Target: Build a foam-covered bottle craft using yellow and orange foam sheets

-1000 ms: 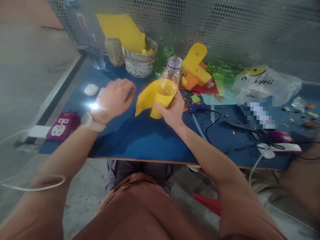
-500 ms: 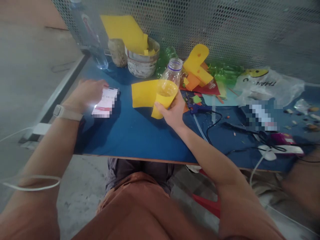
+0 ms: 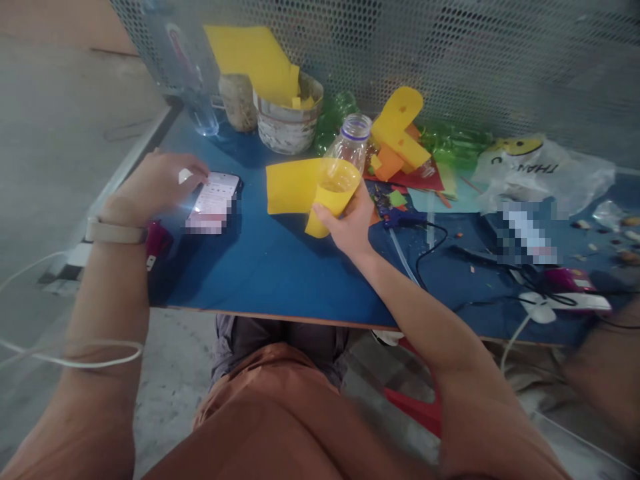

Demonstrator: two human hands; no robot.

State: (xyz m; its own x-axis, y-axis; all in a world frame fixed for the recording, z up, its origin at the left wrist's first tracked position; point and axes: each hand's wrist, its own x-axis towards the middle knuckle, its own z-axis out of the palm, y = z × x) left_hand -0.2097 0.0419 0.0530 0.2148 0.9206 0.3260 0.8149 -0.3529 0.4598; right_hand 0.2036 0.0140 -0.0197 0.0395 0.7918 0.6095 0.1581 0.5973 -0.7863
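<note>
My right hand (image 3: 350, 220) grips a clear plastic bottle (image 3: 350, 148) with a purple ring at its neck. A strip of yellow paper (image 3: 293, 188) curls around the bottle under my thumb, its free end sticking out to the left. My left hand (image 3: 157, 177) hovers by the left edge of a phone (image 3: 215, 200), which lies lit on the blue table. Its fingers are loosely bent and apart, the fingertips close to the phone's upper corner. A pale bright patch shows between them, too blurred to name.
Along the back stand a tall clear bottle (image 3: 200, 100), a jar (image 3: 238, 103) and a pot (image 3: 287, 130) holding yellow paper. Yellow cut-outs (image 3: 400, 130), green bottles (image 3: 455, 143), a plastic bag (image 3: 545, 167), a blue glue gun (image 3: 403, 218) and a power strip (image 3: 575, 300) lie rightward. A magenta object (image 3: 159, 240) is by my left wrist.
My left hand has drawn back left from the phone, uncovering the magenta object. The phone's screen looks different. My right hand still holds the bottle and paper.
</note>
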